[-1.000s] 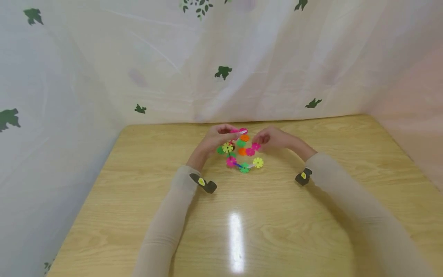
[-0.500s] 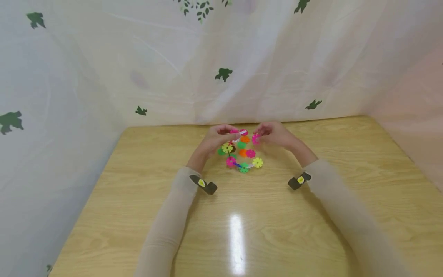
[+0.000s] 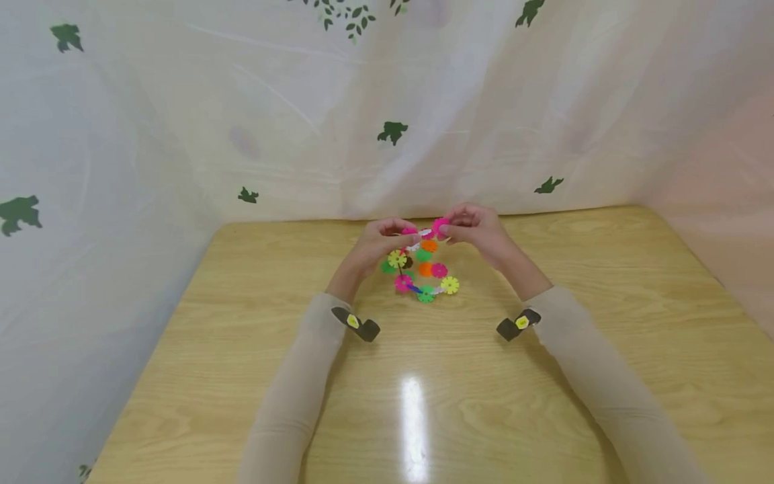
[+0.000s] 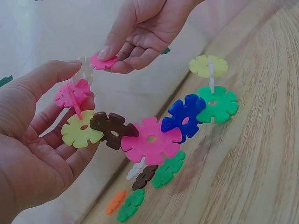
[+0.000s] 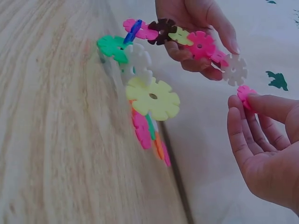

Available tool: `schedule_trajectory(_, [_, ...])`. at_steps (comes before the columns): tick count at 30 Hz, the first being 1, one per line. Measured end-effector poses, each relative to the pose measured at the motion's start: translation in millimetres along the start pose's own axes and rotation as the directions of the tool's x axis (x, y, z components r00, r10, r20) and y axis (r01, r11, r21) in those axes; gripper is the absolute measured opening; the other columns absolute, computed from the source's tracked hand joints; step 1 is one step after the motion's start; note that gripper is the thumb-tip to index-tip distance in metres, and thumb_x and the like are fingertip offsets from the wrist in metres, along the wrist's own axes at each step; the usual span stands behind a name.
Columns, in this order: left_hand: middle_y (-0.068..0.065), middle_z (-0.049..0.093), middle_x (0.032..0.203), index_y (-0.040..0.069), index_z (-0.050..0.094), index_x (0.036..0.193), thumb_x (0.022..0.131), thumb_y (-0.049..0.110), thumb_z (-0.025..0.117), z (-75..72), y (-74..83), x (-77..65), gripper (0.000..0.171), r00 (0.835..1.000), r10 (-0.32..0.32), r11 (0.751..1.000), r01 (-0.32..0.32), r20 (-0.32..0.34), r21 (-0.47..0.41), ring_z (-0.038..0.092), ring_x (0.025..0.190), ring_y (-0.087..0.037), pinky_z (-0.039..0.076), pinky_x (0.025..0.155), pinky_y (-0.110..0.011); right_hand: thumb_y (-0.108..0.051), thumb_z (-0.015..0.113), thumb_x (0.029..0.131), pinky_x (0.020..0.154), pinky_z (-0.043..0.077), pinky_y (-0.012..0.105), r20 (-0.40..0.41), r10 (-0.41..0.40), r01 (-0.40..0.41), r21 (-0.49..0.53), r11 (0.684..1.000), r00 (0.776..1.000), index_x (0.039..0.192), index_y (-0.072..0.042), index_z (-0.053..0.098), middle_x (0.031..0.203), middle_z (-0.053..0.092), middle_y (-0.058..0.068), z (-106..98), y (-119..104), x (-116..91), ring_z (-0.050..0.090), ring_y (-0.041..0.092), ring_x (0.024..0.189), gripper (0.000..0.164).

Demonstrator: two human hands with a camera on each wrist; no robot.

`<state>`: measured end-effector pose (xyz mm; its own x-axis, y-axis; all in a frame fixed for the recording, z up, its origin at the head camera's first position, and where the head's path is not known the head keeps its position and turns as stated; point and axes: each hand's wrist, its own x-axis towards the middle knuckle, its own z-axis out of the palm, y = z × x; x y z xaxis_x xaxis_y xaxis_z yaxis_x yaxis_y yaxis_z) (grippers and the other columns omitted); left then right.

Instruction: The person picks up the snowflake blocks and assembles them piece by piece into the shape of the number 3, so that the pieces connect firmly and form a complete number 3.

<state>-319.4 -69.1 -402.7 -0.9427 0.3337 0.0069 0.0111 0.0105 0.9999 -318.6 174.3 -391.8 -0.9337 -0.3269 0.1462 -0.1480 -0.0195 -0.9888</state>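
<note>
A chain of notched plastic snowflake discs hangs from my left hand [image 3: 377,252], whose thumb and fingers grip its upper end near a white disc [image 5: 235,70]. Along the chain, in the left wrist view, come a yellow disc [image 4: 81,129], a brown disc [image 4: 114,130], a large pink disc [image 4: 152,140], a blue disc [image 4: 183,119] and a green disc [image 4: 218,105]. Its far end is another yellow disc [image 5: 153,99]. My right hand [image 3: 478,232] pinches a single pink snowflake disc [image 5: 245,96] against the white disc's edge; whether they interlock is unclear.
Loose discs lie on the wooden table [image 3: 459,363] below the chain, among them an orange disc [image 3: 429,246], a pink disc [image 3: 439,270] and a green disc [image 4: 169,169]. A patterned cloth [image 3: 302,134] hangs behind the table's far edge.
My right hand has picked up the pink disc from beside the loose pieces and carried it up and left to the chain's end. The left hand has stayed nearly still.
</note>
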Motion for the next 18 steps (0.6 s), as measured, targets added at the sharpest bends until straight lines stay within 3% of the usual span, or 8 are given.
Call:
schedule_trajectory(12, [0.001, 0.071, 0.093, 0.006, 0.073, 0.104, 0.09, 0.011, 0.077, -1.7, -1.0, -1.4, 0.015, 1.0, 0.002, 1.0, -0.002, 0.009, 0.008, 0.063, 0.097, -0.028, 0.056, 0.076, -0.021, 0.002, 0.068, 0.094, 0.075, 0.064, 0.028, -0.031, -0.001, 0.004, 0.082, 0.997, 1.0, 0.102, -0.001, 0.067, 0.089, 0.075, 0.002, 6.8, 4.4, 0.3, 0.072, 0.02, 0.082, 0.009])
schedule_trajectory(18, [0.001, 0.071, 0.094, 0.007, 0.073, 0.104, 0.091, 0.013, 0.077, -2.2, -0.9, -0.6, 0.015, 1.0, 0.006, 1.0, -0.007, 0.011, 0.018, 0.064, 0.092, -0.019, 0.056, 0.077, -0.021, 0.003, 0.068, 0.094, 0.073, 0.064, 0.028, -0.054, -0.007, 0.01, 0.059, 0.998, 0.999, 0.101, -0.001, 0.067, 0.089, 0.075, 0.002, 8.7, 3.0, 0.9, 0.072, 0.016, 0.079, 0.009])
